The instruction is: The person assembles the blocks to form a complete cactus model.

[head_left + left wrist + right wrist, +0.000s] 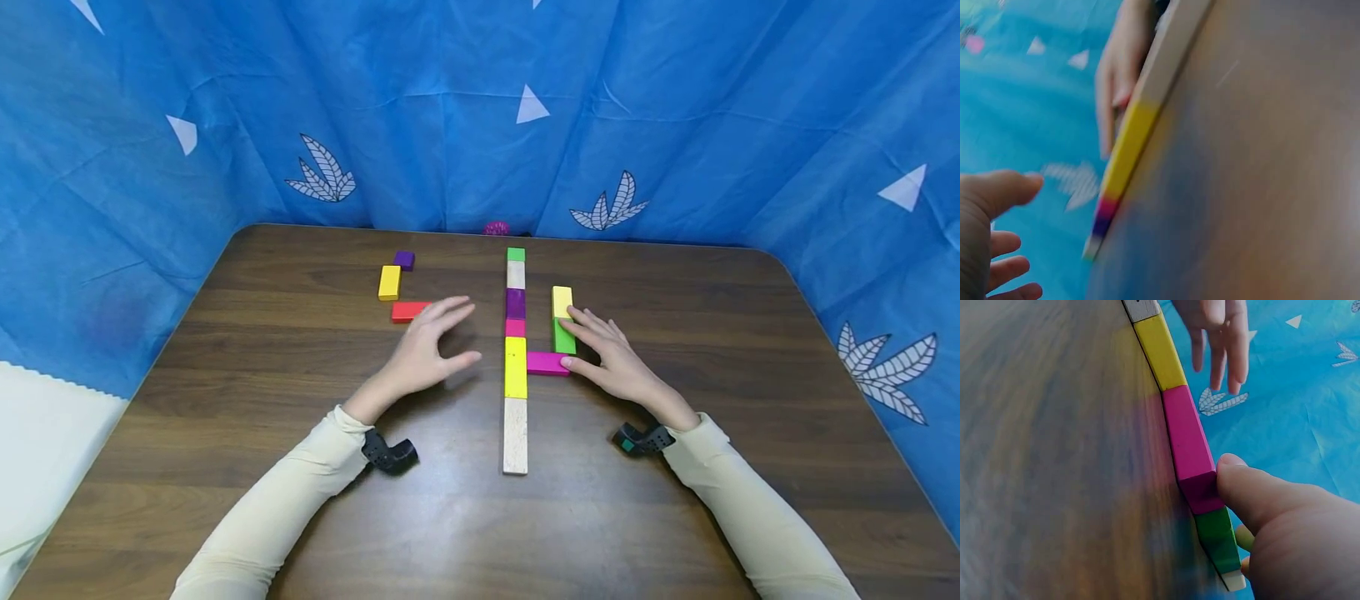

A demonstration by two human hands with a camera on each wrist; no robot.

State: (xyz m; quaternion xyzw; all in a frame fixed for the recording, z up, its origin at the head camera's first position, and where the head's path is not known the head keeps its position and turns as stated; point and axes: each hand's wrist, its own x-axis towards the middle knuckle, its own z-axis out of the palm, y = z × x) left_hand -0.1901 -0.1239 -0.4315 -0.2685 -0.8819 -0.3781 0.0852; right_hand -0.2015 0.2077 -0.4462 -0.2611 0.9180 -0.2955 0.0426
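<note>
A straight row of several wooden blocks runs down the table's middle, with a yellow block (515, 367) and a pale wood block (515, 436) at its near end. A magenta block (546, 363) juts rightward from the yellow one. Beyond it, a green block (564, 337) and a light yellow block (562, 301) stand end to end. My right hand (611, 362) has its thumb against the magenta block's right end and its extended fingers beside the green and light yellow blocks. Left of the row, my left hand (423, 348) is spread and holds nothing, near a red block (408, 312).
At the back left lie a yellow block (389, 283) and a small purple block (404, 261). The brown wooden table (315, 275) ends at a blue patterned curtain (442, 117). A black wrist band with a camera (390, 452) sits on each wrist.
</note>
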